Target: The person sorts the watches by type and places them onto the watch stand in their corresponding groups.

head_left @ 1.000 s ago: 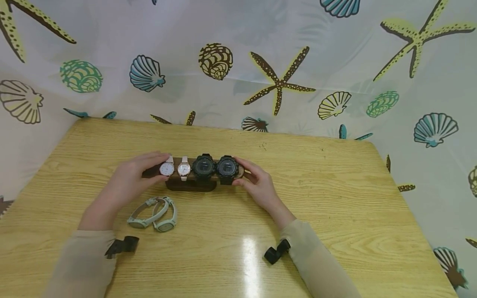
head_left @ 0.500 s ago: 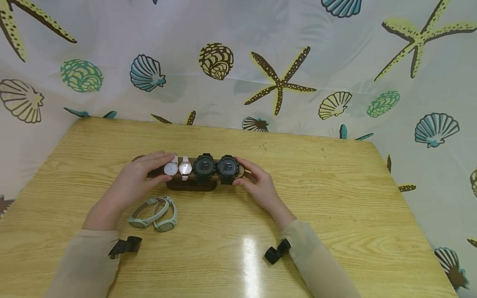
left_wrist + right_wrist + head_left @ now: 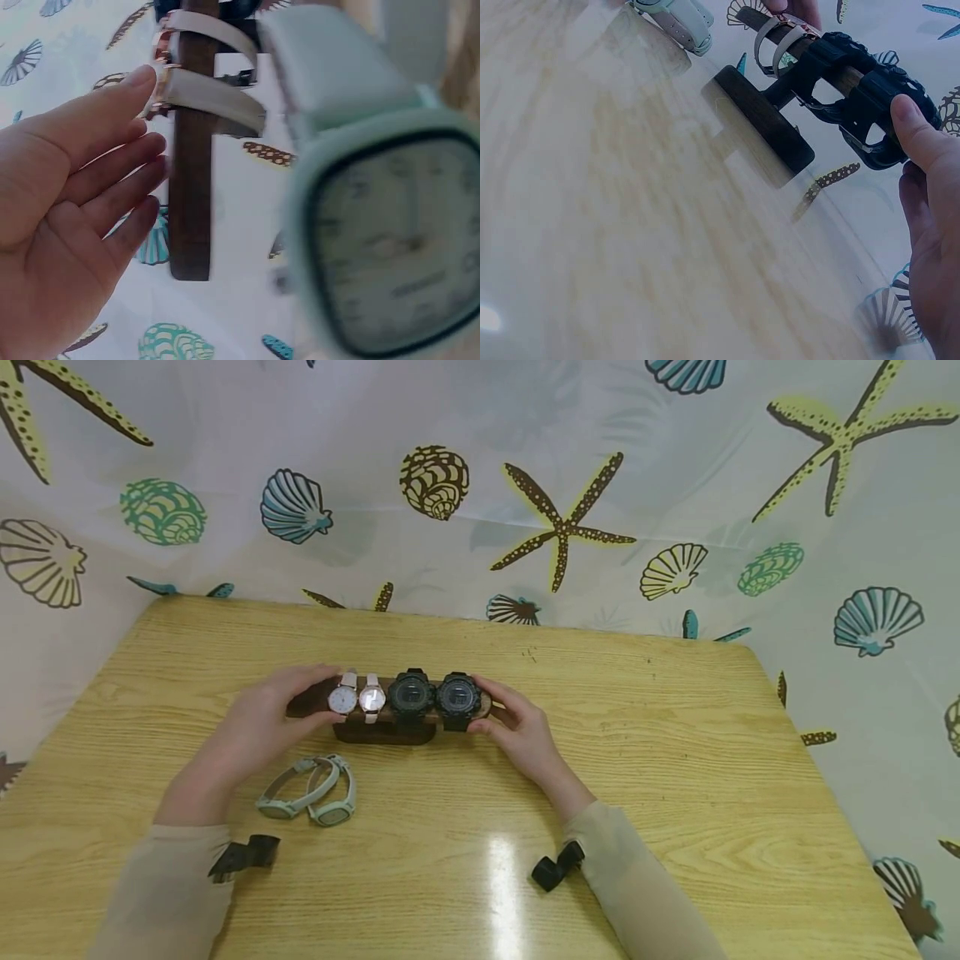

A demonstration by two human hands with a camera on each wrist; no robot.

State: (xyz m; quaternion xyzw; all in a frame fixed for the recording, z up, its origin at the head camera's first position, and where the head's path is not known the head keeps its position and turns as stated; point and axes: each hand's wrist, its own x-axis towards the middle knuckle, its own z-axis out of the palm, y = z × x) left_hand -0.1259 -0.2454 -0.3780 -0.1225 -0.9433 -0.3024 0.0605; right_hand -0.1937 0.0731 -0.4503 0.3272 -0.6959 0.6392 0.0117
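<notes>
While the right hand (image 3: 521,733) pinches the right end of a left-to-right watch stand (image 3: 384,734), two mint watches (image 3: 332,812) lie nearside of the loose-fingered left hand (image 3: 261,717).

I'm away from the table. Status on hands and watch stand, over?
Left hand at outer white watch; right hand holds outer black watch. Stand bears four watches. Two pale green watches lie in front of it.

A person's bare left hand (image 3: 262,714) and bare right hand (image 3: 523,731), pale beige left sleeve (image 3: 167,889), matching right sleeve (image 3: 637,881), plain cloth stopping short of the wrists, small black left fitting (image 3: 260,851) by one cuff, lobed black right fitting (image 3: 549,872) by the other
</notes>
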